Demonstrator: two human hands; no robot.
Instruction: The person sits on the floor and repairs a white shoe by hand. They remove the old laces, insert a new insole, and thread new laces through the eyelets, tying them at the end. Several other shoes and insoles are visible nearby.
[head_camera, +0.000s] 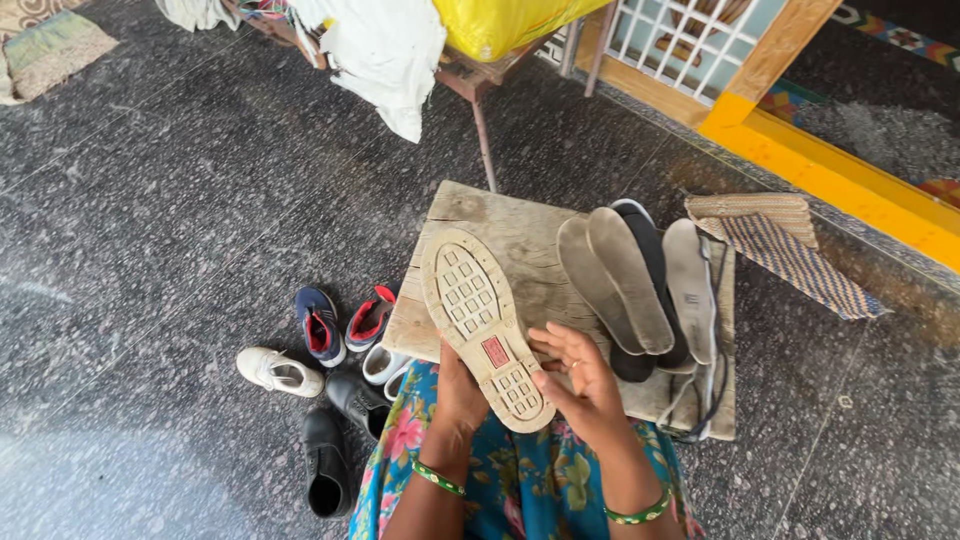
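Far out to the left of the grip there's a little heap of shoes on the dark stone floor (150, 200): a white sneaker (279, 371), a pair of black shoes (338, 440) below it, and two small blue and red sneakers (343, 324) a bit closer in. Then the grip itself: the left hand (458, 388) is wrapped around the heel end of a tan shoe sole (484, 326) from behind, so it's clenched on it and holding it tread-side up, toe pointing away over a worn wooden board (520, 235). The right hand (583, 377) sits just right of the sole at the same heel end, fingers spread and loose, fingertips touching or nearly touching the edge, I can't tell which; it's not really gripping anything. So the sole is up in the hands above the lap, right at the near edge of the board. To me this looks like the looking-it-over stage, checking the tread and the red patch near the heel. Any next move probably needs the right hand to actually close on the sole so it can be turned or set down flat. Further right of the grip a stack of grey soles (625, 285) and a sandal (695, 300) lie on the board, with a woven mat (790, 250) beyond.
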